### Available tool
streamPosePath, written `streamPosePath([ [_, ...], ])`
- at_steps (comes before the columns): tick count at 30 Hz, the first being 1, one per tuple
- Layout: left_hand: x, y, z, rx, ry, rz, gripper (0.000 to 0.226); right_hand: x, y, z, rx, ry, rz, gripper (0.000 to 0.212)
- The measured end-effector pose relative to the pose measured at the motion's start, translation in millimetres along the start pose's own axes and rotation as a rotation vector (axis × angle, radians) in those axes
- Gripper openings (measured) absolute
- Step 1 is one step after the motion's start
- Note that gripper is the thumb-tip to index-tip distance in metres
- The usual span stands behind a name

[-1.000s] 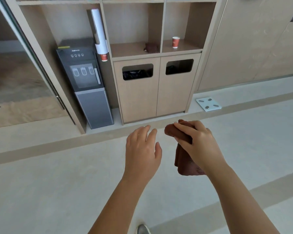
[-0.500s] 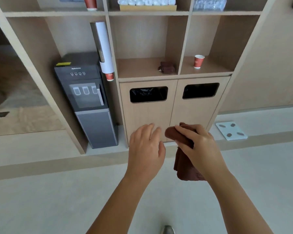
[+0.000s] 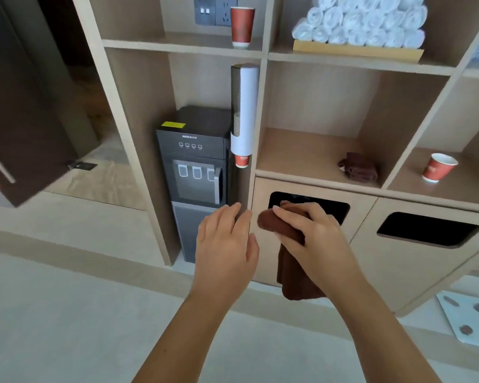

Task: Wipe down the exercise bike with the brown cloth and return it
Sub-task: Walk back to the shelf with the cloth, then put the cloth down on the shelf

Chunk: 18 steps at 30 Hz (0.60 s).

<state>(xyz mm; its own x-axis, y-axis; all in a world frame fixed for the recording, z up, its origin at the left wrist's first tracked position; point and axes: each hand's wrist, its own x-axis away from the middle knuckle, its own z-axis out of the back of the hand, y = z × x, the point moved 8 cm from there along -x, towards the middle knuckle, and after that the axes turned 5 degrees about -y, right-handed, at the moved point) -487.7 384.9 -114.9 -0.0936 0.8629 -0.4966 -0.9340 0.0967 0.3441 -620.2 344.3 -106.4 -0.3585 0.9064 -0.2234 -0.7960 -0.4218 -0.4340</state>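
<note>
My right hand (image 3: 313, 239) grips a brown cloth (image 3: 291, 272), bunched under the fingers with its loose end hanging down. It hovers in front of the left bin opening (image 3: 335, 210) of the cabinet. My left hand (image 3: 226, 244) floats just left of it, fingers spread, holding nothing. A second folded brown cloth (image 3: 358, 170) lies on the open shelf (image 3: 302, 158) above the bins. The exercise bike is out of view.
A black water dispenser (image 3: 194, 172) stands left of the cabinet, with a white cup dispenser (image 3: 244, 111) on the partition. Red paper cups (image 3: 437, 168) (image 3: 241, 26) sit on shelves. Rolled white towels (image 3: 362, 20) fill a tray above. A white scale (image 3: 470, 319) lies on the floor at the right.
The shelf unit has come much closer and larger in view. Both hands keep their pose, the right still holding the cloth, now level with the bin opening.
</note>
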Motion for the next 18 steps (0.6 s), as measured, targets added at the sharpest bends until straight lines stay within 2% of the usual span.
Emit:
streamPosePath([
  [3, -40.5, -46.1, -0.5, -0.024, 0.031, 0.016, 0.037, -56.8, -22.7, -18.3, -0.045, 0.000, 0.038, 0.041],
  [8, -125.2, -128.4, 10.5, -0.053, 0.060, -0.072, 0.038, -162.8, -69.9, -47.7, -0.057, 0.023, 0.053, 0.041],
  [18, -293.2, -242.5, 60.7, -0.067, 0.178, -0.188, 0.038, -353.5, -164.5, -47.6, -0.074, 0.109, 0.122, 0.043],
])
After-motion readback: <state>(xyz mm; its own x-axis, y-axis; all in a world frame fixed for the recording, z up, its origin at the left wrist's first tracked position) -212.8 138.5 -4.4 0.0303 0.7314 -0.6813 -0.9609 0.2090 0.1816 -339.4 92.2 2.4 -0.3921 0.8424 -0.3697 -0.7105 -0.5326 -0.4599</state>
